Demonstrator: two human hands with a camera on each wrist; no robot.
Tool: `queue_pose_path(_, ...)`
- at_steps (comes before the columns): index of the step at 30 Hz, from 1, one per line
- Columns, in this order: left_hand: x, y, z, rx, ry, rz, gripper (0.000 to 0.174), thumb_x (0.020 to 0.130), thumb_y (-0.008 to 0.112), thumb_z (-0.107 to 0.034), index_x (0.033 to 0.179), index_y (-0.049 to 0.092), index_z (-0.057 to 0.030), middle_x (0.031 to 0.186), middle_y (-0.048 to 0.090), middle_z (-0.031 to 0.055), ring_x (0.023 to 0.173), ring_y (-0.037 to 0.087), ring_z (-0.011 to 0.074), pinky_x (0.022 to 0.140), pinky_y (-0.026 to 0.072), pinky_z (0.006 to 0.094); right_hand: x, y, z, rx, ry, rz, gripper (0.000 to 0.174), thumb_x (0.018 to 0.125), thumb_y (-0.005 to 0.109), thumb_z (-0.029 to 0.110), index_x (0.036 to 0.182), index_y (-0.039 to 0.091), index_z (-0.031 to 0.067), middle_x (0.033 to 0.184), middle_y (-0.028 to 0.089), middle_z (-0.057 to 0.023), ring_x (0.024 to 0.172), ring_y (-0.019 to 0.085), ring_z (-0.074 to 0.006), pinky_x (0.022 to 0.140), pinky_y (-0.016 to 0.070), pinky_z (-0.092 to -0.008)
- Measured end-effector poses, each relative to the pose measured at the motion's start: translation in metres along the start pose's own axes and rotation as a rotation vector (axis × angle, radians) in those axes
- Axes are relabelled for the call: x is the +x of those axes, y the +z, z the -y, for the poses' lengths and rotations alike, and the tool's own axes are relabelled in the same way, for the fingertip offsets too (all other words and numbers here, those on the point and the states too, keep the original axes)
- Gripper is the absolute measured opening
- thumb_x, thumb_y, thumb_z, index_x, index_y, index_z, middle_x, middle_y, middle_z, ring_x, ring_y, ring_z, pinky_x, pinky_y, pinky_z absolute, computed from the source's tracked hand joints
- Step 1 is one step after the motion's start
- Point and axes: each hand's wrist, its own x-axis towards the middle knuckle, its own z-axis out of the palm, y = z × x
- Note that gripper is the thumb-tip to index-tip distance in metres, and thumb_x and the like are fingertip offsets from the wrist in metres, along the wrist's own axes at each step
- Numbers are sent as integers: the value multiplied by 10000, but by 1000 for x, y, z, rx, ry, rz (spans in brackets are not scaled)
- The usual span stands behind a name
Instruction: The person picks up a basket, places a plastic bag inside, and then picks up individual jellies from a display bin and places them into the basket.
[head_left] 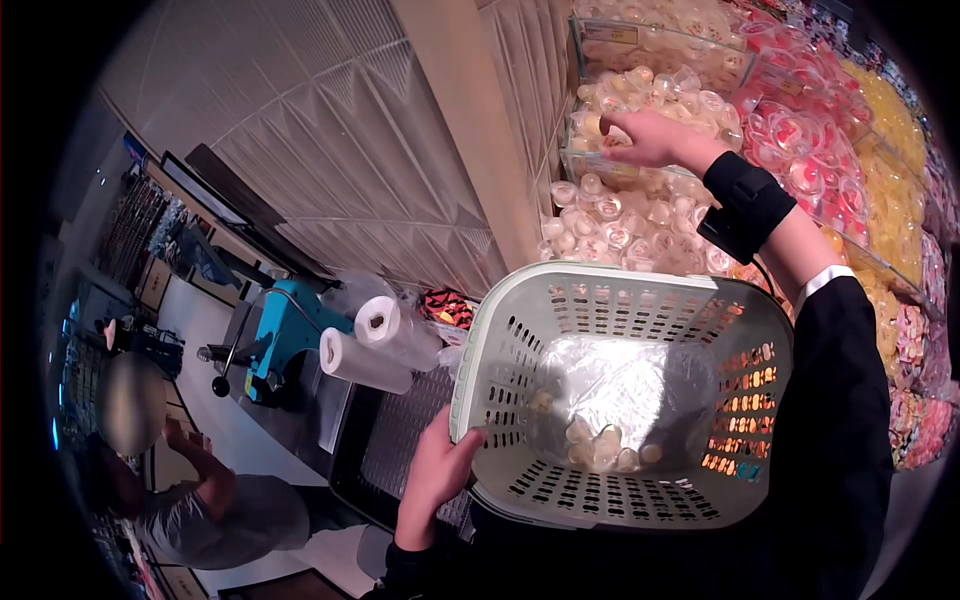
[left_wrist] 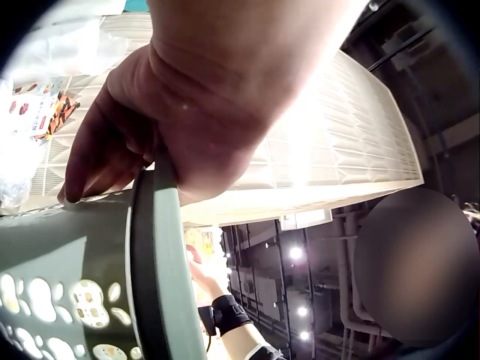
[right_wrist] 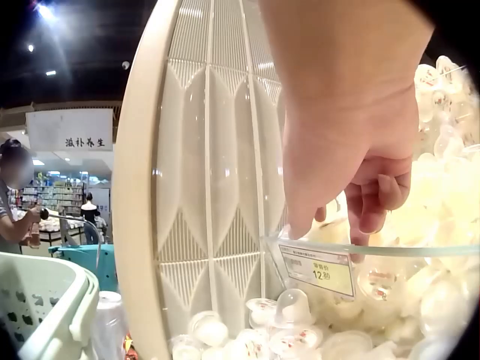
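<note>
My left hand (head_left: 437,467) grips the rim of a pale green plastic shopping basket (head_left: 640,520), with the thumb over the edge. Inside, at the bottom, several small pale jelly cups (head_left: 603,447) lie on a clear plastic bag (head_left: 640,380). My right hand (head_left: 650,138) reaches over a clear-walled bin of pale jelly cups (head_left: 675,95). In the right wrist view its thumb and index finger are spread and point down behind the bin's front wall, the other fingers loosely bent. No cup shows between thumb and fingers.
A price tag (right_wrist: 319,270) marks the bin's front. Pink jelly cups (head_left: 805,130) and yellow ones (head_left: 880,110) fill bins further right. Left of the basket are bag rolls (head_left: 365,360), a teal machine (head_left: 290,330) and a black tray (head_left: 400,430). A person in grey (head_left: 225,520) stands beyond.
</note>
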Motion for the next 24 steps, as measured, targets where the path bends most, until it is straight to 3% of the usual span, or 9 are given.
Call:
queue_pose_path(6,0,1,0,-9,7,-4,389,788,578,-156,1138,565,13,956,661,178,889,644,251,808,480,340,9,16,-10,-210,-49,-65,491,831,650,311,1222,490,62,1012,647,-205,944,614,-369,815,474,-427)
queue_pose_path(9,0,1,1,7,29,19,390,789,576,-152,1141,563,14,963,663,176,898,642,244,815,478,340,12,8,-13,-125,-2,49,487,809,673,274,1211,483,77,968,649,-197,937,607,-377,847,469,-437)
queue_pose_path(12,0,1,4,-25,37,5,403,796,574,-151,1162,555,17,971,667,170,911,640,236,822,476,337,5,-18,3,-200,-10,109,488,825,670,243,1246,469,101,898,651,-177,830,642,-329,759,517,-419)
queue_pose_path(14,0,2,8,-38,59,-12,413,806,576,-158,1182,549,12,984,672,159,893,646,238,807,484,337,-7,-37,10,199,138,140,444,858,649,216,1248,464,113,836,652,-149,673,652,-243,583,523,-365)
queue_pose_path(15,0,1,8,-59,53,-26,413,806,576,-158,1182,549,12,984,672,159,893,646,238,807,484,337,-13,-43,2,215,80,99,421,887,621,196,1263,453,112,792,647,-125,563,623,-166,474,483,-302)
queue_pose_path(18,-3,1,-1,-91,-34,3,436,824,573,-151,1205,519,54,952,670,197,803,668,227,735,509,344,-54,-77,40,357,23,60,409,913,599,223,1289,471,123,680,626,-41,556,588,-93,471,453,-240)
queue_pose_path(19,0,-2,4,11,74,21,460,824,571,-162,1211,500,78,911,661,237,757,677,245,694,514,350,-70,-95,63,365,153,198,411,916,594,225,1294,475,115,674,617,-23,569,583,-68,462,443,-227)
queue_pose_path(22,-4,1,-8,-109,-22,-7,480,815,580,-192,1206,502,76,864,652,255,717,672,299,663,513,371,-104,-99,112,451,131,462,414,915,596,292,1278,520,106,692,644,-62,576,621,-85,455,457,-216)
queue_pose_path(24,-5,1,-6,-21,10,-20,508,803,588,-217,1209,501,75,821,643,258,689,661,328,652,511,386,-110,-98,140,416,153,667,389,930,582,252,1284,534,98,731,665,-71,590,638,-100,496,491,-229)
